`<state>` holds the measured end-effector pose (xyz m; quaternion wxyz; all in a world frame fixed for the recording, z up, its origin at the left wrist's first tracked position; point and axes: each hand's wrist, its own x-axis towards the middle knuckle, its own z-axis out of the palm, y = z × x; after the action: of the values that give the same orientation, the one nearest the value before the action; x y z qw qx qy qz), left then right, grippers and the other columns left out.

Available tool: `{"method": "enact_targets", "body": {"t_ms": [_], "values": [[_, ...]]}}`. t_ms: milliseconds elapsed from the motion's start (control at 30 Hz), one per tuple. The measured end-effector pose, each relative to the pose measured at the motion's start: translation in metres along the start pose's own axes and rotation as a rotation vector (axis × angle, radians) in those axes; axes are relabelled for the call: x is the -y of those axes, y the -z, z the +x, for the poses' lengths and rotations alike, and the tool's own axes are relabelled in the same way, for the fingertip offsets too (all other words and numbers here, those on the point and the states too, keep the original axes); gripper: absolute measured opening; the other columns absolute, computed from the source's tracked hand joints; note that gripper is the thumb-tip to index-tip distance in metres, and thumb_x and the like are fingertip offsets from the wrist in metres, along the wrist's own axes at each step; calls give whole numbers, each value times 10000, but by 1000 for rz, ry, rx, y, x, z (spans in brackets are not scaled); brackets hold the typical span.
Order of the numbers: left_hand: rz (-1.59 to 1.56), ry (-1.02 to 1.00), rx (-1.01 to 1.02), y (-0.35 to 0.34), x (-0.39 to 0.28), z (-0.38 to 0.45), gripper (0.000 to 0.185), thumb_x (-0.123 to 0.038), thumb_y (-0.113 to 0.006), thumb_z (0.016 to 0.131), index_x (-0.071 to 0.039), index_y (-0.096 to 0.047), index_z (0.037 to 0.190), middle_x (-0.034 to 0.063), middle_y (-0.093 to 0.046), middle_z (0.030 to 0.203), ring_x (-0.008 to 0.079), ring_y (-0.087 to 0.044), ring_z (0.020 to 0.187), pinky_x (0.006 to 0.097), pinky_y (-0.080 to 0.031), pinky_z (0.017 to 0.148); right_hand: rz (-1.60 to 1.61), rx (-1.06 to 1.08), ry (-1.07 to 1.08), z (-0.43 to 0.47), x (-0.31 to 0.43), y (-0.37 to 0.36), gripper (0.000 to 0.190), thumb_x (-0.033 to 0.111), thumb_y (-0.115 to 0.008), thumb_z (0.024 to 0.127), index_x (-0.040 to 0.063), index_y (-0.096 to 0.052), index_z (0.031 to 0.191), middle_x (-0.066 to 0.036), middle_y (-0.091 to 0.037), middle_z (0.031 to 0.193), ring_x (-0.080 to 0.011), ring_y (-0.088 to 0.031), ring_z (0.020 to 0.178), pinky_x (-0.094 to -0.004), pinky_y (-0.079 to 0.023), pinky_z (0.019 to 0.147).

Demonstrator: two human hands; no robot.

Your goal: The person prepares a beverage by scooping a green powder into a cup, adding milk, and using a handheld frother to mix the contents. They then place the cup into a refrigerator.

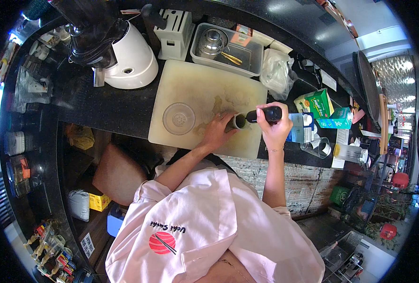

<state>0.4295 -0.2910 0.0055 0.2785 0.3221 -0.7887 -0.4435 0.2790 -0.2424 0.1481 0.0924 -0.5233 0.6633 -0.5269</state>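
Observation:
My left hand [220, 130] curls round a small cup [239, 121] with dark green contents, near the right side of a stained, pale cutting board [209, 83]. In my right hand [276, 126] is a black handheld tool [265, 115], its narrow end close to the cup's mouth. Whether the tool reaches into the cup I cannot tell. A clear round bowl [179, 119] rests on the board to the left of my left hand.
Behind the board stand a white juicer [133, 60], a knife block [174, 33] and a clear plastic tub [227, 69] holding a metal shaker. Right of my right hand are cartons [300, 127], a glass jar [350, 153] and a plastic bag [276, 74].

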Motion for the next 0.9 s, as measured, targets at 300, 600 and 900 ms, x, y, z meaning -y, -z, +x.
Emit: {"method": "enact_targets", "body": {"t_ms": [300,600,900], "values": [[-4,-15,-10,-3,2,0,566,-223,-780,815,-94,-545,1313,157,-630,1248,417,-598,1143,504,-486,975,-15,-9,-4,-1,0,0,292,81,-814,835,27,-588,1013,-86,-750,856,-132,-716,750,-281,-576,679],[-32,22,30,4,-5,2,541,-199,-766,825,-92,-547,1308,160,-635,1242,396,-612,1128,481,-479,974,-26,-20,27,-3,2,2,305,67,-812,830,29,-582,1027,-92,-753,864,-143,-723,752,-287,-581,670],[18,-12,-9,2,-3,-1,549,-226,-762,838,-92,-542,1322,161,-633,1263,388,-613,1142,508,-436,1052,-58,-46,46,-7,3,6,332,68,-826,809,33,-591,1040,-100,-755,882,-158,-729,780,-295,-582,707]]}}
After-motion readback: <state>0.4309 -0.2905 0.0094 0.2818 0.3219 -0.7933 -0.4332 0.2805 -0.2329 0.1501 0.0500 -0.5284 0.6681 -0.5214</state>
